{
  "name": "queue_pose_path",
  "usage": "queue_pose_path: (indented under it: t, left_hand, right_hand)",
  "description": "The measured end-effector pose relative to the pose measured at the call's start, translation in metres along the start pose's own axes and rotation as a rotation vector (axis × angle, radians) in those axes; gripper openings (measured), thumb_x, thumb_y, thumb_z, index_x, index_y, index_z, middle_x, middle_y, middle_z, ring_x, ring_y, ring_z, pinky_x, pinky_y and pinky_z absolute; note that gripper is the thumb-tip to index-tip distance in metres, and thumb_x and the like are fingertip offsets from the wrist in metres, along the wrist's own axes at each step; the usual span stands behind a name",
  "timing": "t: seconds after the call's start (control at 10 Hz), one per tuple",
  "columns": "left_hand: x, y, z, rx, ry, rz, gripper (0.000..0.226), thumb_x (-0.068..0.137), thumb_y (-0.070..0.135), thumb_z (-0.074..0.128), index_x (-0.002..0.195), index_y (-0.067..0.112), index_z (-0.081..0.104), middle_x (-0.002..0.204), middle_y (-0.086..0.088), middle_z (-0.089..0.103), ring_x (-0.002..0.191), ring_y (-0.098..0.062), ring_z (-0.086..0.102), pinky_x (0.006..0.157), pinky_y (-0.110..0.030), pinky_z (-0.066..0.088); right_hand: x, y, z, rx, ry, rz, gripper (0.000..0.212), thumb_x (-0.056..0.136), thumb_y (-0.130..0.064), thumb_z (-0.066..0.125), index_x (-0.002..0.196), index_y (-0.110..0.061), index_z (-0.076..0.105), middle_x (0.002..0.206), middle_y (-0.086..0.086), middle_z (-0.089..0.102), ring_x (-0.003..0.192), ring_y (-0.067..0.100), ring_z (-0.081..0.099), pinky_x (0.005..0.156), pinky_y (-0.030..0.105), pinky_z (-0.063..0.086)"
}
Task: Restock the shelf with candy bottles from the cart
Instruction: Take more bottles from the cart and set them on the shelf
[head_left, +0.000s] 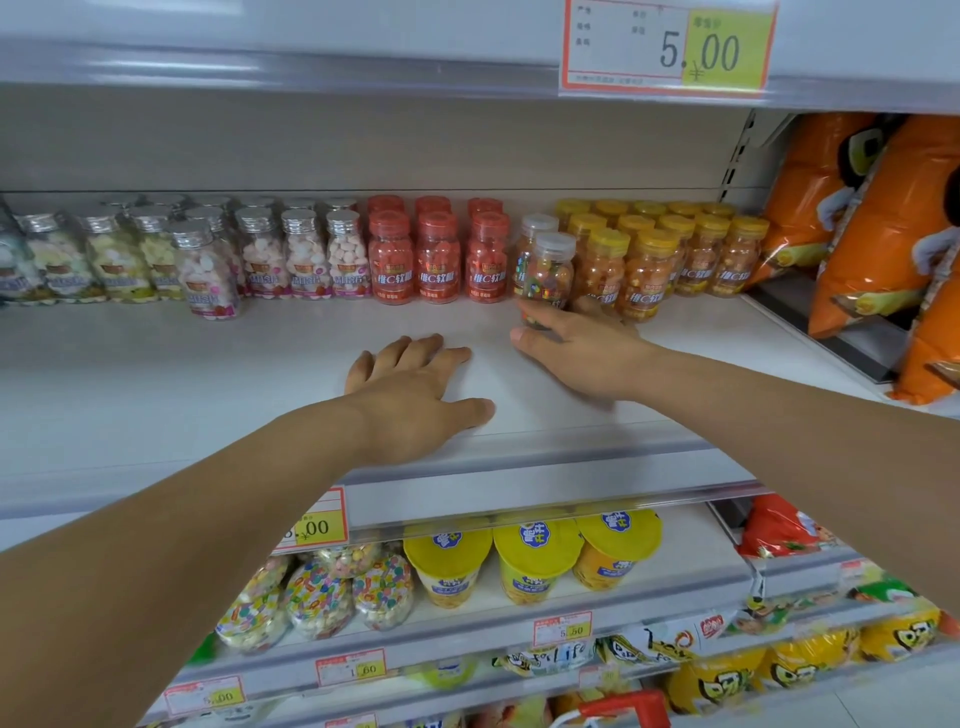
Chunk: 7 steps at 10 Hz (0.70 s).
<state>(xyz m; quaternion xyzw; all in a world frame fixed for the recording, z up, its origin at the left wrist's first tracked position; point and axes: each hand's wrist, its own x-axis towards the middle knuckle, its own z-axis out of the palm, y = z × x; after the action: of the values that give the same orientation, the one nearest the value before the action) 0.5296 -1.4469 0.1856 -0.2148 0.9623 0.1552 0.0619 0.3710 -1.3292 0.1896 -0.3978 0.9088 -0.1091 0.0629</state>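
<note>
My right hand (587, 358) holds the bottle (553, 270) low, I think to line it up; my left hand (415, 400) lies flat.

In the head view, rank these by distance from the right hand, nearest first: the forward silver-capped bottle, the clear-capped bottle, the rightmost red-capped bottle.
1. clear-capped bottle: gripped at its base by the right hand.
2. rightmost red-capped bottle: just left of it, in the back row.
3. forward silver-capped bottle: far left, beyond the left hand.
</note>
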Motion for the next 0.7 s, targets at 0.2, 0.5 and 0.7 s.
queue_pose_path:
  t: [0.2,0.5,0.7]
  left_hand:
    - [0.0,0.0,0.0,-0.004,0.006,0.001,0.068,0.094,0.06,0.036,0.153,0.038,0.008,0.162,0.01,-0.005,0.148,-0.014,-0.01,0.119,-0.04,-0.007]
    - [0.002,-0.001,0.0,0.006,0.009,0.0,0.069,0.094,0.06,0.035,0.153,0.037,0.008,0.162,0.01,-0.006,0.148,-0.015,-0.01,0.119,-0.041,-0.007]
    - [0.003,-0.002,0.001,0.015,0.031,0.013,0.067,0.095,0.059,0.036,0.153,0.037,0.011,0.162,0.009,-0.003,0.148,-0.015,-0.007,0.119,-0.04,-0.005]
  right_hand:
    - [-0.004,0.005,0.005,-0.018,0.012,-0.045,0.06,0.096,-0.062,0.028,0.151,-0.045,0.01,0.16,0.008,0.019,0.145,0.033,0.016,0.118,0.046,0.018]
    - [-0.011,0.001,0.005,-0.09,0.008,-0.039,0.058,0.099,-0.056,0.025,0.153,-0.037,0.013,0.161,0.006,0.012,0.147,0.03,0.011,0.118,0.042,0.013]
    - [-0.005,0.0,0.006,-0.12,0.006,-0.011,0.058,0.099,-0.059,0.024,0.152,-0.04,0.015,0.159,0.008,0.018,0.145,0.03,0.015,0.118,0.042,0.015]
